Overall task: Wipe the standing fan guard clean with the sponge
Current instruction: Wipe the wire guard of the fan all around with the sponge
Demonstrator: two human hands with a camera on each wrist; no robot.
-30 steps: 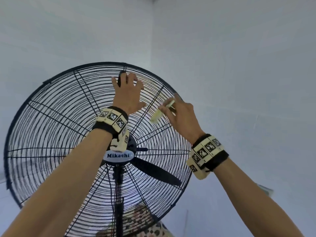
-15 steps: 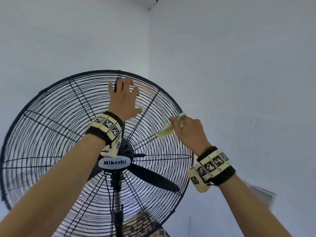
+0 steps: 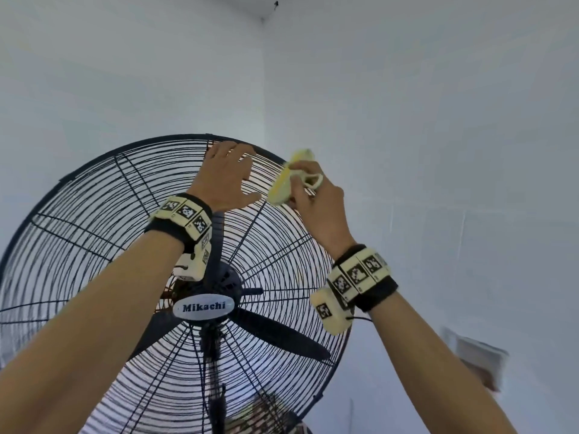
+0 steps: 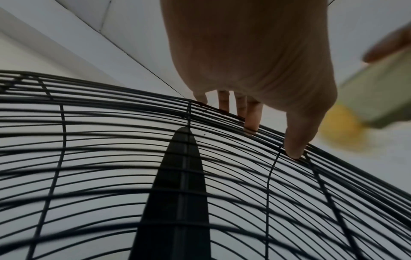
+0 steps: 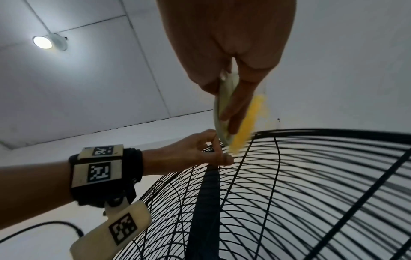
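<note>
The big black wire fan guard fills the lower left of the head view. My left hand is on the guard's top rim, fingers curled over the wires; the left wrist view has its fingertips and thumb against the guard. My right hand grips the yellow and green sponge just to the right of the left hand, at the upper right of the rim. In the right wrist view the sponge meets the top wires of the guard beside my left hand.
Black blades and a silver Mikachi badge sit behind the guard, with the pole below. Pale walls meet in a corner behind the fan. A white box is on the right wall. A ceiling lamp is lit.
My right hand has carried the sponge up from the guard's right side to the top rim, close to my left hand. The left hand has stayed on the top rim.
</note>
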